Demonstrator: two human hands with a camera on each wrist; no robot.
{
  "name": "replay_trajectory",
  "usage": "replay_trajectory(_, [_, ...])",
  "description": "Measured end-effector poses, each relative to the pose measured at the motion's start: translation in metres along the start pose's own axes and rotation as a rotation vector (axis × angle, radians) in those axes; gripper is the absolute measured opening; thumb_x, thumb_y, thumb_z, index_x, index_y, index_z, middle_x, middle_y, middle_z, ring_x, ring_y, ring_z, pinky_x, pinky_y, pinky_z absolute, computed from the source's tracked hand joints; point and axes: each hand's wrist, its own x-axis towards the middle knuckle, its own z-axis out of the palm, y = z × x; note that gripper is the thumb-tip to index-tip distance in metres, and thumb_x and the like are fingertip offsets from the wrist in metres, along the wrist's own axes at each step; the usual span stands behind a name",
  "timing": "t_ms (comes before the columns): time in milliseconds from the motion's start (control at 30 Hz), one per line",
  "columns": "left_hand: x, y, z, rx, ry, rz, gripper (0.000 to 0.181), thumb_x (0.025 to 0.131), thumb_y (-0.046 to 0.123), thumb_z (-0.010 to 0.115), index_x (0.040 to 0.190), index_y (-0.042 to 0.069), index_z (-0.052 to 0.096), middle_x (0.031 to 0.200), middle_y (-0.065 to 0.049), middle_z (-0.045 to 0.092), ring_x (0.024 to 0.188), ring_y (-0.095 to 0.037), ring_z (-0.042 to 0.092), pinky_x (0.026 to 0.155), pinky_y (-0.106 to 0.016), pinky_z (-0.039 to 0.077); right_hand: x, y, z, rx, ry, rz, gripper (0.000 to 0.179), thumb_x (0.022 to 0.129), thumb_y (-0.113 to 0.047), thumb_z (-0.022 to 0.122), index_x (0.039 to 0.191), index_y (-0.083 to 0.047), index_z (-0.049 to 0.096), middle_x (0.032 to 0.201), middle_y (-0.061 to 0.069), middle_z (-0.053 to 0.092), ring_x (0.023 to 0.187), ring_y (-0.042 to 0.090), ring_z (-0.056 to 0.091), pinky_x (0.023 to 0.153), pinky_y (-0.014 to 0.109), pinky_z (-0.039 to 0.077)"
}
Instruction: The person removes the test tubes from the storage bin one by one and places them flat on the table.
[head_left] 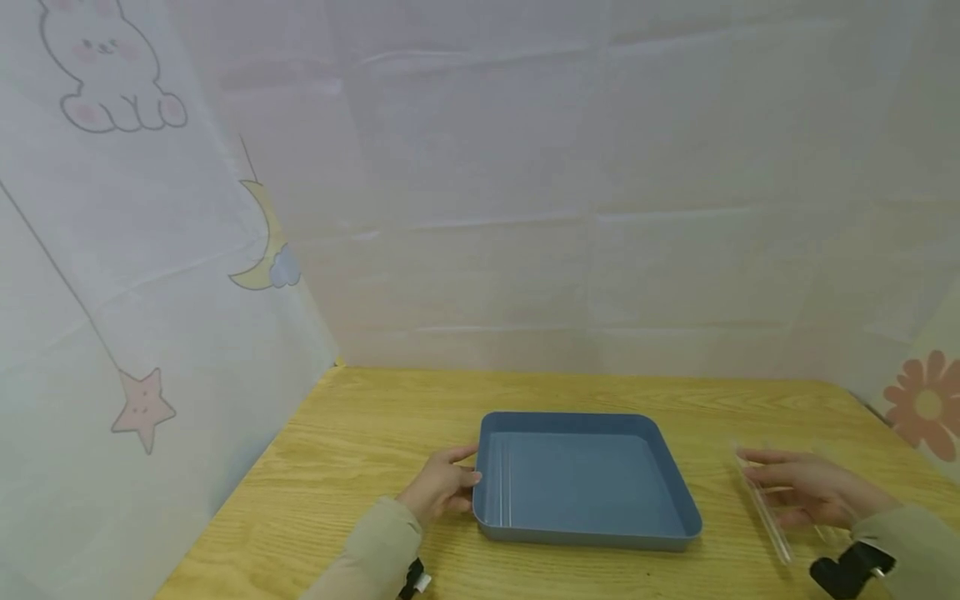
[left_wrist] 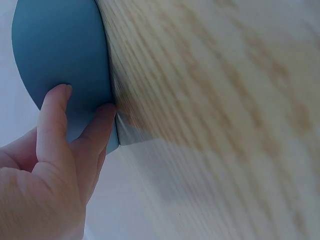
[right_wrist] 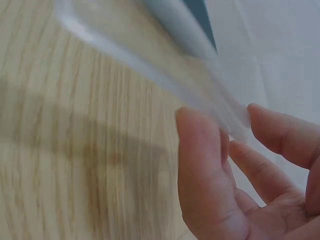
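Observation:
A shallow blue-grey tray [head_left: 585,483] with rounded corners lies on the table. My left hand [head_left: 442,486] is at its left side, fingertips touching the outer wall; in the left wrist view two fingers [left_wrist: 52,117] lie nearly straight against that wall. To the right of the tray, my right hand [head_left: 813,487] pinches a clear plastic piece [head_left: 768,521] by its edge, tilted above the table. The right wrist view shows the see-through piece [right_wrist: 125,60] with a rounded corner and a thick rim, between thumb and fingers. Its full shape is hard to make out.
The wooden table [head_left: 375,417] has a light grain. Behind it hangs a pale, creased sheet [head_left: 480,208], and a printed one stands at the left. A black wrist strap [head_left: 847,571] shows beside the right sleeve.

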Motion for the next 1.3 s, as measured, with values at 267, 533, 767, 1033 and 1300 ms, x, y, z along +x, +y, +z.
replay_trajectory(267, [0.000, 0.002, -0.001, 0.004, 0.000, -0.012, 0.056, 0.094, -0.009, 0.054, 0.147, -0.002, 0.037, 0.124, -0.031, 0.058, 0.081, -0.025, 0.069, 0.049, -0.020, 0.050, 0.002, 0.006, -0.005, 0.019, 0.074, 0.030, 0.048, 0.100, -0.019, 0.055, 0.145, -0.005, 0.045, 0.106, -0.002, 0.063, 0.095, 0.022, 0.061, 0.077, 0.041, 0.054])
replay_trajectory(533, [0.001, 0.003, -0.001, 0.011, 0.001, -0.010, 0.056, 0.094, -0.009, 0.054, 0.147, -0.002, 0.037, 0.124, -0.032, 0.057, 0.083, -0.026, 0.069, 0.049, -0.020, 0.049, 0.006, 0.008, -0.008, -0.012, 0.133, 0.038, 0.061, 0.099, -0.019, 0.056, 0.147, 0.008, 0.029, 0.102, -0.002, 0.065, 0.092, 0.024, 0.063, 0.077, 0.042, 0.054])
replay_trajectory(767, [0.001, 0.003, 0.000, 0.018, 0.013, -0.007, 0.055, 0.093, -0.010, 0.054, 0.146, -0.003, 0.039, 0.125, -0.032, 0.056, 0.081, -0.023, 0.069, 0.047, -0.019, 0.047, 0.012, 0.007, -0.008, -0.015, 0.212, 0.036, 0.060, 0.098, -0.015, 0.057, 0.146, 0.009, 0.030, 0.094, 0.003, 0.063, 0.079, 0.021, 0.057, 0.072, 0.037, 0.056])
replay_trajectory(1033, [0.000, 0.002, 0.001, 0.024, 0.013, -0.011, 0.055, 0.094, -0.009, 0.054, 0.146, -0.002, 0.039, 0.124, -0.031, 0.057, 0.078, -0.021, 0.068, 0.046, -0.017, 0.046, 0.016, 0.005, -0.004, -0.078, 0.273, 0.007, 0.060, 0.096, -0.014, 0.059, 0.143, 0.012, 0.031, 0.085, 0.000, 0.065, 0.073, 0.019, 0.060, 0.065, 0.037, 0.055])
replay_trajectory(1300, [-0.002, 0.003, 0.002, 0.023, 0.021, -0.015, 0.055, 0.093, -0.009, 0.055, 0.146, -0.001, 0.040, 0.122, -0.030, 0.059, 0.079, -0.022, 0.069, 0.048, -0.019, 0.049, 0.018, 0.002, 0.005, -0.171, 0.358, -0.007, 0.056, 0.094, -0.010, 0.059, 0.138, 0.013, 0.033, 0.078, -0.002, 0.064, 0.065, 0.017, 0.058, 0.059, 0.035, 0.051])
